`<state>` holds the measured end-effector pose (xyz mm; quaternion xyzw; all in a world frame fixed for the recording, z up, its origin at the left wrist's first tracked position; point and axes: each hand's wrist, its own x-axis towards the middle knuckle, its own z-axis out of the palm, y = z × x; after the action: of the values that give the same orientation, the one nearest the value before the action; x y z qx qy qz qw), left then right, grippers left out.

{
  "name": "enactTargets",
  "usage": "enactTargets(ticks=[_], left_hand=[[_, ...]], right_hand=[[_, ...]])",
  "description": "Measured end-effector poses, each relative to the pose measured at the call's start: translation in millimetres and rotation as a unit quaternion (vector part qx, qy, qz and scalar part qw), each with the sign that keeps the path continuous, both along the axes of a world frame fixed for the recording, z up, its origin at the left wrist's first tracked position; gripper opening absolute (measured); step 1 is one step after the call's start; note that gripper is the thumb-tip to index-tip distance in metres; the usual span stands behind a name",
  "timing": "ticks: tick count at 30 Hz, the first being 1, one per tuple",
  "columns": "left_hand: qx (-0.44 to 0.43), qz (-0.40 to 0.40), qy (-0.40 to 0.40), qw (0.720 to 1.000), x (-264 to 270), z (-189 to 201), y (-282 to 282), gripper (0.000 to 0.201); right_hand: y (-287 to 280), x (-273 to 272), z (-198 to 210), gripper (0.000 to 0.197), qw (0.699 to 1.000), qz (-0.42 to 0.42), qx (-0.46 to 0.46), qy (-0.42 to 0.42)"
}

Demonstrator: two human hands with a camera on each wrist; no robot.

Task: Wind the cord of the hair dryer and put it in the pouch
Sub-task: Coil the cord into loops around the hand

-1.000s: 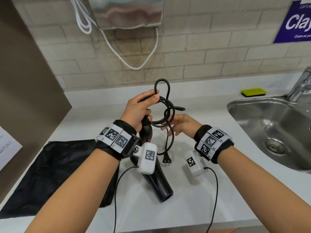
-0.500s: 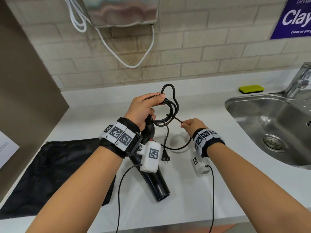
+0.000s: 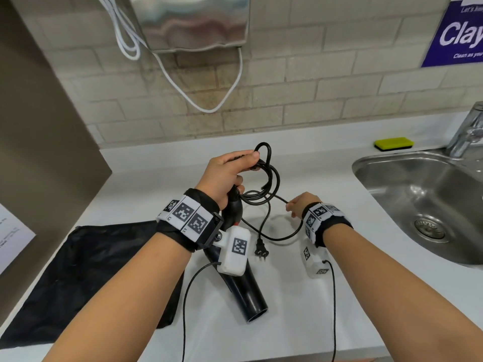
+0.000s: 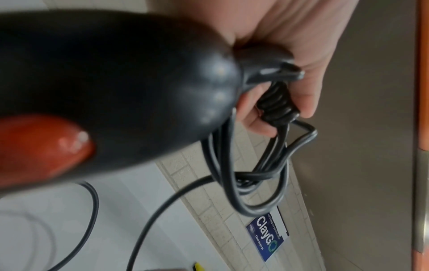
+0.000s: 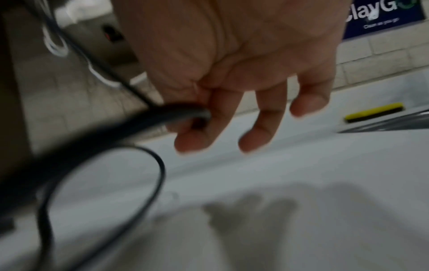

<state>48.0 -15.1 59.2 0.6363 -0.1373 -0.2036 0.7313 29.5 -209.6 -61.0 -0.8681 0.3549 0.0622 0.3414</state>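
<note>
My left hand (image 3: 230,168) grips the handle end of the black hair dryer (image 3: 245,291) together with several wound loops of its black cord (image 3: 271,178). The dryer's barrel points down toward me over the white counter. In the left wrist view the fingers (image 4: 304,86) curl round the cord's ribbed strain relief (image 4: 276,104) and the loops. My right hand (image 3: 300,205) pinches the loose cord to the right of the loops; the right wrist view shows the cord (image 5: 181,111) between thumb and forefinger. The plug (image 3: 261,250) hangs just above the counter. The black pouch (image 3: 86,273) lies flat at the left.
A steel sink (image 3: 423,205) with a tap (image 3: 467,131) is set into the counter at the right, and a yellow sponge (image 3: 393,143) lies behind it. A metal dispenser (image 3: 193,22) with white cable hangs on the tiled wall. A brown panel (image 3: 39,142) stands at the left.
My right hand has moved from beside the loops out to the right and now pinches the loose cord, drawing it taut. The left hand keeps its grip on the handle and loops.
</note>
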Motion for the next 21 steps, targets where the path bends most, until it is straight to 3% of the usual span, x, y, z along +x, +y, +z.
enactTargets(ticks=[2, 5, 8, 10, 13, 19, 21], left_hand=[[-0.005, 0.000, -0.003, 1.000, 0.0, -0.6, -0.7, 0.011], [-0.012, 0.005, -0.005, 1.000, -1.6, -0.8, -3.5, 0.011], [-0.013, 0.010, -0.004, 1.000, -2.2, -0.5, -5.6, 0.013], [-0.012, 0.009, -0.004, 1.000, -1.9, -0.9, -6.0, 0.013], [-0.009, 0.012, -0.007, 1.000, -1.2, -2.0, -6.6, 0.013], [-0.008, 0.033, -0.007, 0.999, 0.6, -2.1, -5.1, 0.011], [-0.010, 0.029, -0.012, 0.999, 0.0, -2.3, -5.2, 0.015]], right_hand=[[4.9, 2.4, 17.5, 0.030, 0.999, 0.035, -0.017, -0.013], [11.4, 0.8, 48.8, 0.024, 0.985, 0.052, -0.006, -0.161], [25.8, -5.9, 84.1, 0.019, 0.932, 0.034, 0.053, -0.356], [38.3, -14.1, 106.4, 0.027, 0.893, 0.036, 0.146, -0.424], [52.7, -26.8, 128.7, 0.033, 0.853, 0.051, 0.238, -0.461], [59.7, -34.2, 136.8, 0.007, 0.859, 0.133, 0.242, -0.432], [62.0, -34.8, 137.4, 0.019, 0.862, 0.150, 0.248, -0.417]])
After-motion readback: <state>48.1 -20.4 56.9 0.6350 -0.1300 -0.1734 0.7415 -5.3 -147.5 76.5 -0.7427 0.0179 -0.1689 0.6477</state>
